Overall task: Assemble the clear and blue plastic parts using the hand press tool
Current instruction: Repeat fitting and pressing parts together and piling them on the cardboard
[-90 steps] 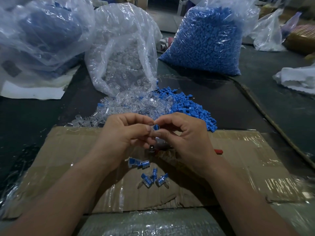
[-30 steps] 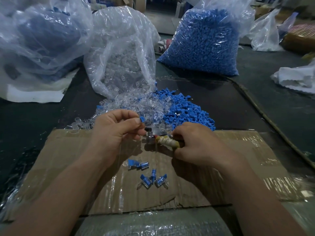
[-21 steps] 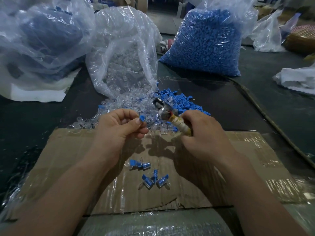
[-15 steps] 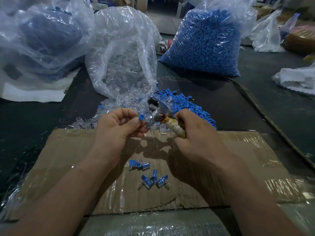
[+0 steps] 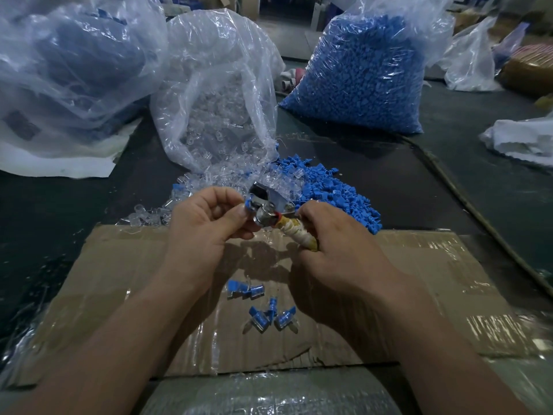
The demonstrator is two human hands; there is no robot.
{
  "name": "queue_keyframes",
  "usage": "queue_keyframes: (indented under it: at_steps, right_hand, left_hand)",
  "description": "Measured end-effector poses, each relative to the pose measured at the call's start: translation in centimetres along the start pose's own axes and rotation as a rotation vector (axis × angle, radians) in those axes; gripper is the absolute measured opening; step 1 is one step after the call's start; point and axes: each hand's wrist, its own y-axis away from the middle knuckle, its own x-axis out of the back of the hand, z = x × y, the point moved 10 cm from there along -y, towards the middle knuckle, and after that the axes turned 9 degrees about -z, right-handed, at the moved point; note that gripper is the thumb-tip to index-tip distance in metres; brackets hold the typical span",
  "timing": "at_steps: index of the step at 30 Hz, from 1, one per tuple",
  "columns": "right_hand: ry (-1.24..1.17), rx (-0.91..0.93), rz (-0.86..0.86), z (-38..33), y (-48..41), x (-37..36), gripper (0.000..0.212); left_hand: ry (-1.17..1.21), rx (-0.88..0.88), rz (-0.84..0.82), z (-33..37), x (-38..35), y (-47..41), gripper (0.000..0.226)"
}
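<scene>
While the left hand [image 5: 206,223] pinches a blue part [image 5: 248,203] right against the metal head of the hand press tool [image 5: 270,209], the right hand [image 5: 335,250] grips its taped handle, above finished pieces [image 5: 260,307] on cardboard [image 5: 119,274], loose parts [image 5: 335,199] heaped behind.

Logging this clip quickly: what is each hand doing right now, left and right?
Left hand: pinches a small blue part against the tool's metal head.
Right hand: grips the hand press tool by its wrapped handle.
</scene>
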Motion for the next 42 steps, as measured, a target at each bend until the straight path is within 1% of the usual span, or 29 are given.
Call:
queue_keyframes:
  at_steps: [7,18,23,30,32,34,36,38,40,42]
  right_hand:
    - [-0.008,-0.004,0.008,0.0,-0.2,0.1,0.024]
    - [-0.043,-0.004,0.014,0.1,-0.6,-0.1,0.019]
    - [-0.024,-0.006,-0.002,0.0,-0.8,-0.3,0.022]
    - [-0.012,-0.004,0.033,0.1,-0.6,-0.1,0.018]
    - [-0.002,-0.004,0.056,0.1,-0.5,0.0,0.021]
    - [-0.005,-0.006,0.075,0.3,-0.5,0.1,0.030]
    - [-0.003,-0.010,0.083,0.5,-0.4,0.4,0.036]
    - [0.008,-0.020,0.095,1.0,-0.3,0.7,0.037]
    - [0.017,-0.039,0.097,1.5,-0.3,1.0,0.035]
    - [0.030,-0.054,0.083,1.8,-0.3,1.1,0.033]
  left_hand:
    - [-0.022,0.001,0.035,-0.3,0.2,0.1,0.011]
    - [-0.083,-0.028,0.061,-0.1,0.4,0.3,0.016]
    - [-0.131,-0.034,0.062,0.2,0.3,0.4,0.017]
    - [-0.172,-0.036,0.067,0.5,0.3,0.5,0.017]
    - [-0.180,-0.034,0.065,0.4,0.4,0.4,0.016]
    - [-0.173,-0.032,0.077,0.2,0.8,0.2,0.014]
    - [-0.133,-0.042,0.109,0.1,1.4,0.1,0.014]
    - [-0.078,-0.041,0.146,0.1,2.3,-0.1,0.013]
    - [-0.031,0.005,0.112,-0.2,2.4,-0.4,0.010]
    - [-0.004,0.084,-0.030,-0.6,1.3,-0.5,0.009]
